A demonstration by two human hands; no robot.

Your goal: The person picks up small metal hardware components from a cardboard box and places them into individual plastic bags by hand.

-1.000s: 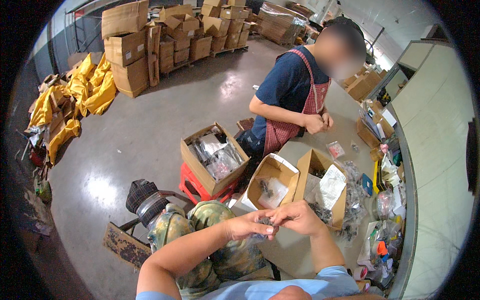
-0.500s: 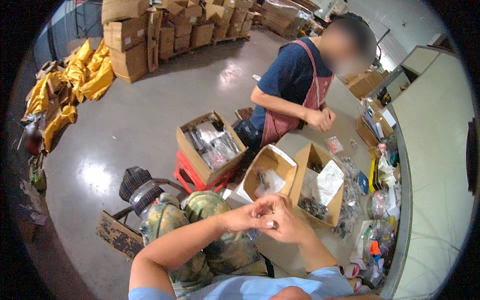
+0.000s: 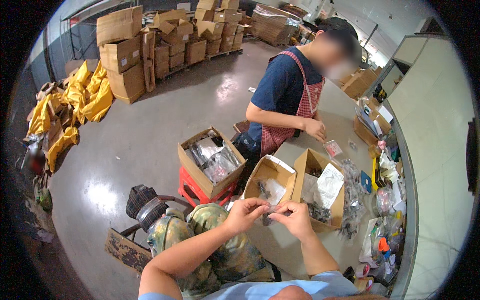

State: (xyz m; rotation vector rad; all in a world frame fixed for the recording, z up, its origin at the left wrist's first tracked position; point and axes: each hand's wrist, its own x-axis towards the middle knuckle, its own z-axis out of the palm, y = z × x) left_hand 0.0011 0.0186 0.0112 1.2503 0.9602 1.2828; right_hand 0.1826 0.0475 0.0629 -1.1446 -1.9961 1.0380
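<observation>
A small clear plastic bag [image 3: 270,210] with something dark in it is stretched between my two hands above the near edge of the table. My left hand [image 3: 245,215] pinches one side of it between thumb and fingers. On the other side, my right hand [image 3: 296,219] is closed on it the same way. Just beyond my hands stands an open cardboard box [image 3: 256,175] with clear bags [image 3: 272,190] inside. Beside it to the right, a second open box [image 3: 301,187] holds dark small parts and a crumpled white sheet [image 3: 329,184].
A co-worker in a checked apron [image 3: 305,102] stands across the table, hands near a small packet [image 3: 332,148]. Bagged parts [image 3: 352,200] and clutter line the table's right side. A filled carton [image 3: 212,157] rests on a red stool [image 3: 192,187]. Boxes [image 3: 127,80] are stacked behind.
My hands have moved from being clasped together to slightly apart, with the bag between them. The co-worker has leaned forward, lowering a hand toward the small packet.
</observation>
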